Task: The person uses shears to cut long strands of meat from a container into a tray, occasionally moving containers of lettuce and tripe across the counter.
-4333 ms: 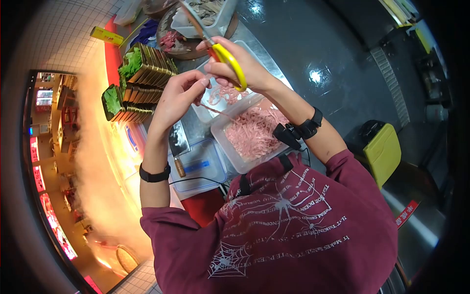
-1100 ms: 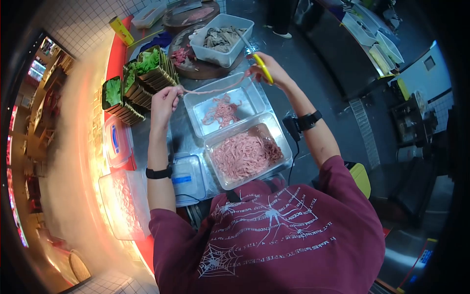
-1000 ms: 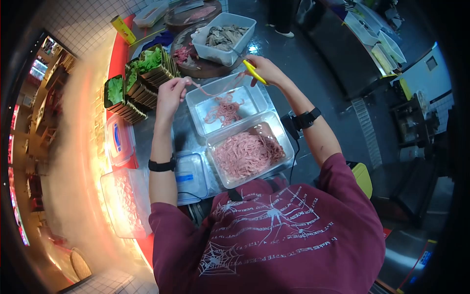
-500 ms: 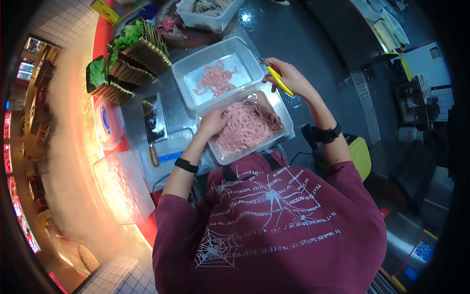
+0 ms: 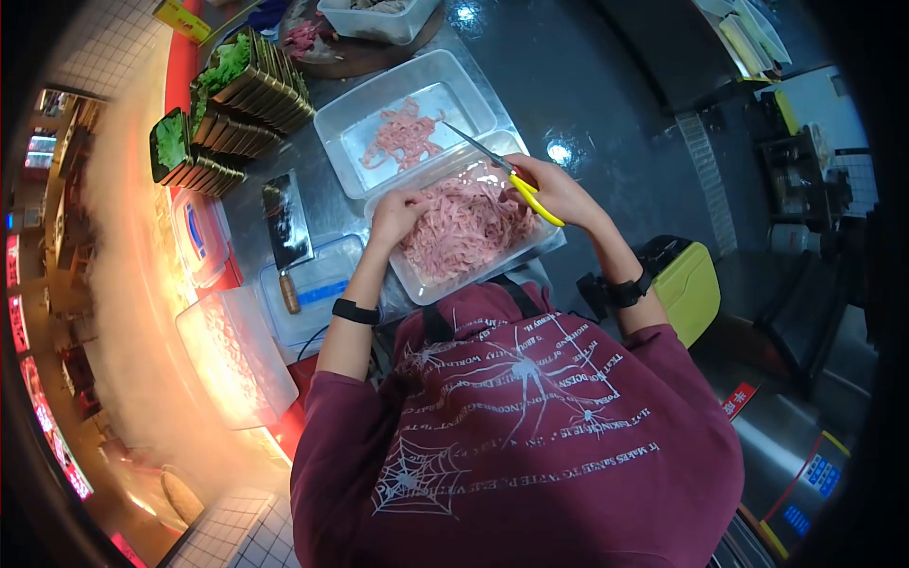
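Note:
My left hand [image 5: 398,218] is at the left side of a clear plastic tub, its fingers pinched on pale pink shredded meat [image 5: 464,232]. My right hand [image 5: 552,192] is closed round yellow-handled scissors [image 5: 524,189] above the tub's right side. Their long metal blades point up and left, towards the second tub. The meat tub [image 5: 437,292] is close to my body and heaped with strips. Just beyond it, a second clear tub [image 5: 333,123] has a smaller pile of pink strips [image 5: 405,135] on its bottom.
A cleaver [image 5: 286,222] lies left of the tubs, its wooden handle over a blue-edged lid [image 5: 327,317]. Stacked dark trays with green leaves [image 5: 227,71] stand at back left. A tilted tub of meat [image 5: 237,360] is at left. Behind is a round chopping board [image 5: 365,62].
My right hand has come down and inward with the scissors, closer over the meat tub. My left hand has shifted slightly up and left. The view has moved a little.

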The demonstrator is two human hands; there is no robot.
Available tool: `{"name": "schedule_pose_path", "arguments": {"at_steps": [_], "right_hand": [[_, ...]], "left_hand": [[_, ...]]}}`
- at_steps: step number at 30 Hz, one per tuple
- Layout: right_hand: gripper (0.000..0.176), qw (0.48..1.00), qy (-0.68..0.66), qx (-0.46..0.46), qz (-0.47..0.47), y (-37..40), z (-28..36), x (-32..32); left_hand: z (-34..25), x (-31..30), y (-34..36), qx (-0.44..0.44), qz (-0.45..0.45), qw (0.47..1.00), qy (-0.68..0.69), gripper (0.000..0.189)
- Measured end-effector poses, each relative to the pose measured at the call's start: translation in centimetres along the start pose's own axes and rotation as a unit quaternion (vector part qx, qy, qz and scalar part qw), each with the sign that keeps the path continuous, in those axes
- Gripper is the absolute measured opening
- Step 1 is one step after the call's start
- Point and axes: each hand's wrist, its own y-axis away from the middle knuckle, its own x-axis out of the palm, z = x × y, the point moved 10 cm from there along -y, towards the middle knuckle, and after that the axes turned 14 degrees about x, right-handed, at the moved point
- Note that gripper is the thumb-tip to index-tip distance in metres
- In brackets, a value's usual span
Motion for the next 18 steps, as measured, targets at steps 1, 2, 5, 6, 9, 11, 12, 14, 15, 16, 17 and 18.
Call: {"name": "schedule_pose_path", "arguments": {"at_steps": [1,2,5,6,9,11,12,14,15,16,17,18], "right_hand": [[0.036,1.0,0.004,-0.014,-0.006,-0.1,0.0,0.3],[0.036,1.0,0.002,-0.014,-0.005,-0.1,0.0,0.7],[0.036,1.0,0.002,-0.002,0.013,-0.6,0.1,2.2],[0.036,1.0,0.001,-0.006,0.015,-0.7,0.0,2.7],[0.038,1.0,0.007,-0.018,0.02,-0.8,0.5,3.6],[0.038,0.999,0.025,-0.006,0.032,-0.7,0.6,4.1],[0.038,0.999,0.026,-0.005,0.034,-0.4,0.7,4.0],[0.039,0.999,0.031,-0.001,0.03,0.0,0.9,3.8],[0.039,0.999,0.029,0.001,0.03,0.0,0.4,3.9],[0.038,1.0,0.011,-0.006,0.019,0.1,-0.1,3.9],[0.037,1.0,-0.008,-0.013,0.007,0.3,-0.2,3.7],[0.037,1.0,-0.009,-0.011,0.006,0.4,-0.4,3.6]], "left_hand": [[0.1,0.2,0.2,-0.002,0.001,1.0,-0.001,0.027],[0.0,-0.3,0.5,-0.006,-0.021,0.999,-0.047,0.028],[-1.1,0.2,0.6,-0.022,-0.037,0.993,-0.111,0.03],[-1.4,1.0,0.5,-0.033,-0.027,0.991,-0.127,0.03],[-1.3,3.3,-1.2,0.003,0.002,0.985,-0.173,0.032],[-0.9,3.3,-1.6,-0.008,-0.008,0.985,-0.17,0.032],[-1.0,3.1,-1.6,-0.017,-0.017,0.985,-0.17,0.031],[-2.0,1.9,-1.0,-0.006,-0.023,0.989,-0.146,0.03],[-2.6,1.3,-0.6,0.006,-0.028,0.992,-0.122,0.03],[-2.5,1.0,-0.5,0.036,-0.045,0.993,-0.103,0.027],[-1.9,0.7,-0.2,0.036,-0.042,0.993,-0.103,0.027],[-1.2,0.8,-0.1,0.033,-0.038,0.998,-0.035,0.026]]}}
